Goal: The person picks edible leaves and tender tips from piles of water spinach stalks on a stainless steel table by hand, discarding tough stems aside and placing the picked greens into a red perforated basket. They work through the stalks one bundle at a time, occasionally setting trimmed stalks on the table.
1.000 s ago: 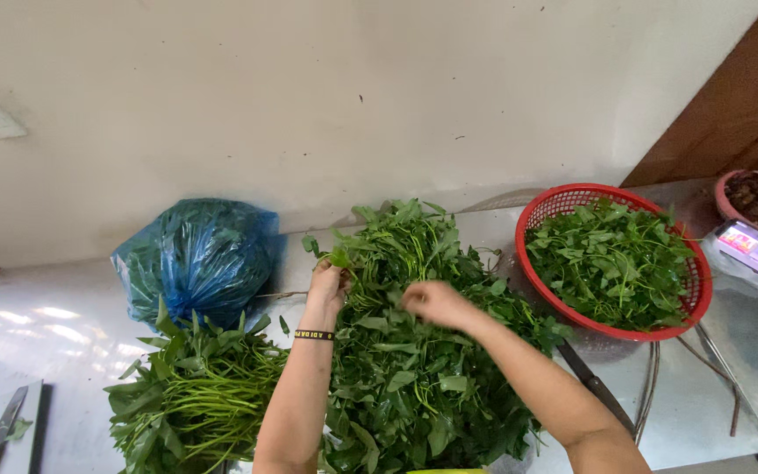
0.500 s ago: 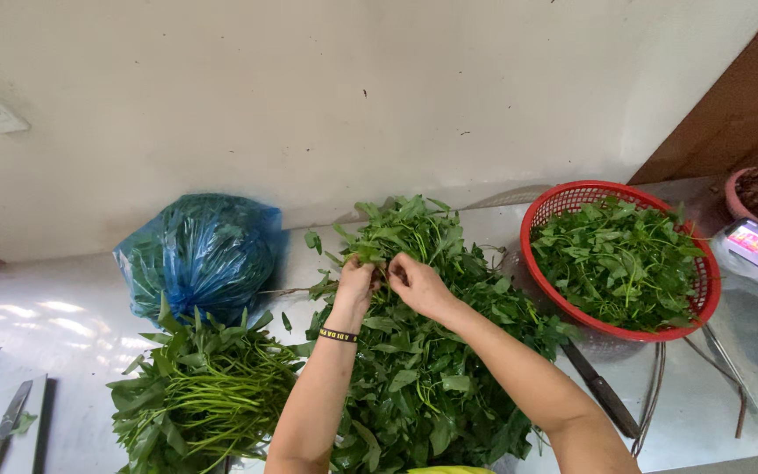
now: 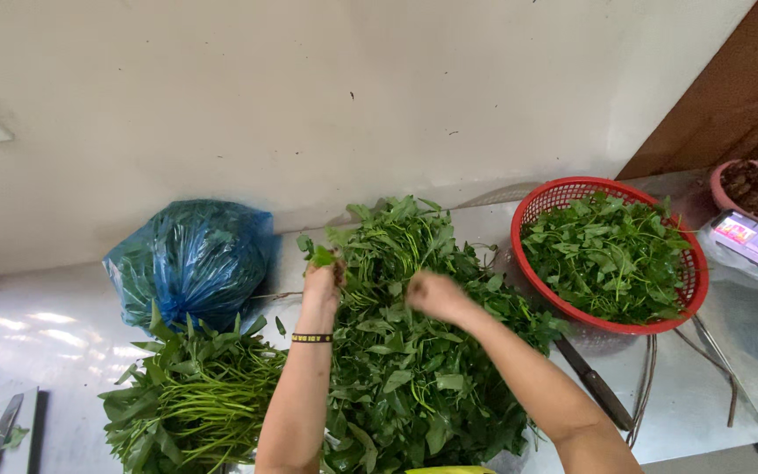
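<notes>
Left hand: the left hand is raised over the middle heap, its fingers closed around a small sprig of green leaves that sticks up above the fist; a dark beaded bracelet sits on the wrist.
Right hand: the right hand hovers just beside the left, over the same heap; it is blurred, the fingers look curled inward, and whether they pinch anything cannot be told.
Middle heap: a large loose pile of leafy green stalks lies on the shiny metal counter, under both forearms.
Bundle at left: a tighter bunch of long-stemmed green vegetables lies touching the heap's left side.
Bag: a knotted blue plastic bag stands behind that bunch, against the pale wall.
Basket: a round red plastic basket holding picked green leaves stands to the right of the heap.
Knife: a dark-handled knife lies on the counter between the heap and the basket.
Far left: a second knife rests on a board at the counter's edge.
</notes>
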A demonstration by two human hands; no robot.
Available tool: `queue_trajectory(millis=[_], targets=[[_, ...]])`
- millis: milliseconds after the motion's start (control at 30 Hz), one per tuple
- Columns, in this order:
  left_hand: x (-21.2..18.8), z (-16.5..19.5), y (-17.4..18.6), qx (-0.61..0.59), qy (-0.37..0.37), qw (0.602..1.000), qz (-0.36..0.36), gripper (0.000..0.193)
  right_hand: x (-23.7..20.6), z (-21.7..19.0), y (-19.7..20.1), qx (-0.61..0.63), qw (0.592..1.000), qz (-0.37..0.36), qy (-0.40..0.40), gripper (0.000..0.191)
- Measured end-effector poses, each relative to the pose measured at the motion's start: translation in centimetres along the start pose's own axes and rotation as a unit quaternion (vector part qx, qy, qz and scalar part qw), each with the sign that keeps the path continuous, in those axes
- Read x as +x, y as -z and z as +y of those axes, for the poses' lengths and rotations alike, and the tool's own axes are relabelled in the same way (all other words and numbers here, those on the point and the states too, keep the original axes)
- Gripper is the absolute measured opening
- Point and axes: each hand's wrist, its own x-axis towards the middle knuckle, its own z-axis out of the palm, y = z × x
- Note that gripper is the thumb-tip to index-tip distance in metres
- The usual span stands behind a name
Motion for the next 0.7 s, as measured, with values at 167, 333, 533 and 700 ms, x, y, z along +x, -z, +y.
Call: queue_trajectory(millis=[167, 333, 533, 700], targets=[[-0.4, 0.0, -0.4, -0.09, 0.08, 0.992, 0.026, 0.014, 1.3, 0.6, 1.7, 0.014, 0.986, 0.095, -0.134, 0.041], [-0.9, -1.7, -2.6, -0.014, 0.061, 0.998, -0.008, 0.011, 1.8, 0.2, 2.1, 0.072, 0.983, 0.161, -0.054, 0.039], [-2.1, -3.5, -5.6, 0.139, 0.144, 0.98, -0.015, 0.016, 0.9, 0.1, 0.9, 0.108, 0.964, 0.241, 0.001, 0.031], [-2.0, -4.3, -7.4, 0.21, 0.079, 0.974, -0.029, 0.02, -0.5, -0.2, -0.1, 0.019, 0.971, 0.231, 0.058, 0.028]])
